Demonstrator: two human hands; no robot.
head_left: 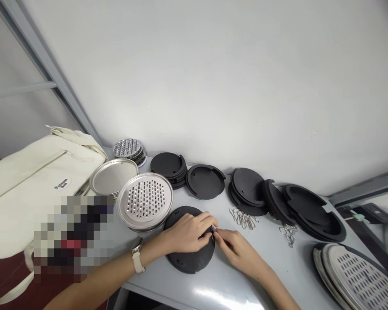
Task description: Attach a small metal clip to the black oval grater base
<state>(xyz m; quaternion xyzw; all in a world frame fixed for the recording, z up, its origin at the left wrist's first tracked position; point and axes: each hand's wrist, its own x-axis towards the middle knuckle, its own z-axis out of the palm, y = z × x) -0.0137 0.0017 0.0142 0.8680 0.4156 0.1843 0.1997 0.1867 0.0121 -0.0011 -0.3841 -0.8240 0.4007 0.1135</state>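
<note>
A round black disc (192,260) lies on the grey table in front of me. My left hand (190,232) rests over it, thumb and fingers pinched at its right edge around a small metal piece (213,230). At that same edge, my right hand (234,247) has its thumb and index finger closed by a small dark ring-like part, too small to name for certain. Metal clips (244,218) lie in a loose group beyond my right hand, and more wire clips and rings (289,235) sit farther right.
Perforated metal discs (145,202) and plain metal lids (114,176) stand at the left beside a cream bag (35,185). Stacked black discs (168,165) line the wall, with larger black trays (313,211) at right. Slotted plates (362,275) occupy the right front.
</note>
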